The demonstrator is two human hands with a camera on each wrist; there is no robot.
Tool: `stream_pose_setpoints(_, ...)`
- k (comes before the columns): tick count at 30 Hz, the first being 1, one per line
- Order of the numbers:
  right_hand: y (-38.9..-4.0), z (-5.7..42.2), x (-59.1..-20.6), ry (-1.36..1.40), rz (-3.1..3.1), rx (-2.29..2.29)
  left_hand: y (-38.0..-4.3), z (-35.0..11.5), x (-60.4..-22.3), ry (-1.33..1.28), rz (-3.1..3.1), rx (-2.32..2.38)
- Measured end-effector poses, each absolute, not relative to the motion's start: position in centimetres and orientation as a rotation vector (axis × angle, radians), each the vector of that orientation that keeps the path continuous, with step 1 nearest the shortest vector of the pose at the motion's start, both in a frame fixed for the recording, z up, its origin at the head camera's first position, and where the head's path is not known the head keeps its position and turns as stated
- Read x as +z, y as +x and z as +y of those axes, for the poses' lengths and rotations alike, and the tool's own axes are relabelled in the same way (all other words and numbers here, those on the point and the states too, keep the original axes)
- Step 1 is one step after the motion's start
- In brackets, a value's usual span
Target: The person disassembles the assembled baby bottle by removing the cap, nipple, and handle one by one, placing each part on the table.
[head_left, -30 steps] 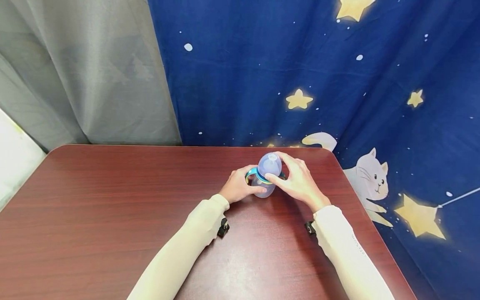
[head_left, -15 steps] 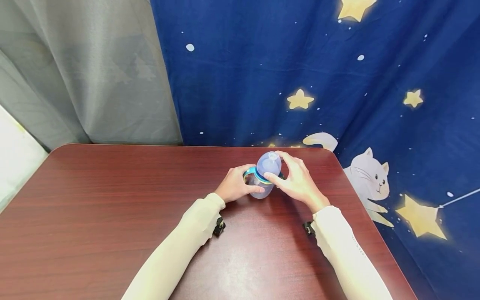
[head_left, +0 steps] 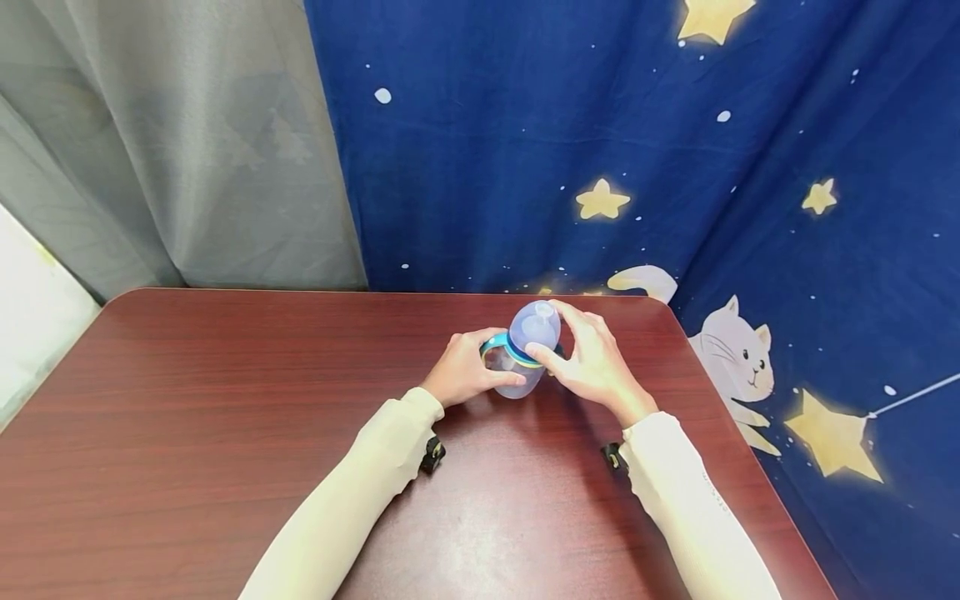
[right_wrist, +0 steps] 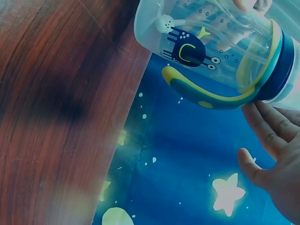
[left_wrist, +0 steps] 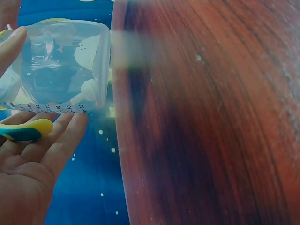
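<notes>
A clear baby sippy cup (head_left: 516, 388) with a domed lavender lid (head_left: 534, 323) is held between both hands near the far right of the table, its lid leaning up and away. My left hand (head_left: 463, 368) grips the body from the left, thumb across the front and fingers behind. My right hand (head_left: 596, 367) holds the lid at its lower edge between thumb and fingers. Scale marks run along the cup wall in the left wrist view, near a yellow and teal handle (left_wrist: 33, 130). The right wrist view shows a dark cartoon creature (right_wrist: 188, 50), a weighted straw end (right_wrist: 165, 24) and a navy collar (right_wrist: 280, 63).
The reddish-brown wooden table (head_left: 247, 417) has a rounded far edge close beyond the cup. Behind it hang a grey curtain (head_left: 202, 150) and a blue star-print curtain (head_left: 480, 150). Both wrists carry small black devices (head_left: 432, 454) below cream sleeves.
Both hands and the cup have shifted a little to the left, the left hand most. Both grips look the same as before.
</notes>
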State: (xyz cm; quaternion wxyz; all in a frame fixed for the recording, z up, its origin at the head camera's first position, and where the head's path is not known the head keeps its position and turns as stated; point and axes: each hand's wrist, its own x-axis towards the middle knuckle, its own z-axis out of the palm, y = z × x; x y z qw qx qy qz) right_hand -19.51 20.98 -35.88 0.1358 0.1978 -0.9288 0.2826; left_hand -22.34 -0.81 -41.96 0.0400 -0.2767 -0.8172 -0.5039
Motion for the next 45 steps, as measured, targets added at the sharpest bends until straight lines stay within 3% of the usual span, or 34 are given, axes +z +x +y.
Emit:
stream_pose_setpoints(29, -18.9, 20.5, -34.8, 0.496, -2.470, 0.870, -22.5, -1.0, -42.0, -0.779, -2.486, -1.546)
stream_pose_setpoints(45, -17.4, 19.9, -34.0, 0.768, -2.456, 0.914, -23.0, -1.5, -42.3, -0.584, -2.477, -1.534)
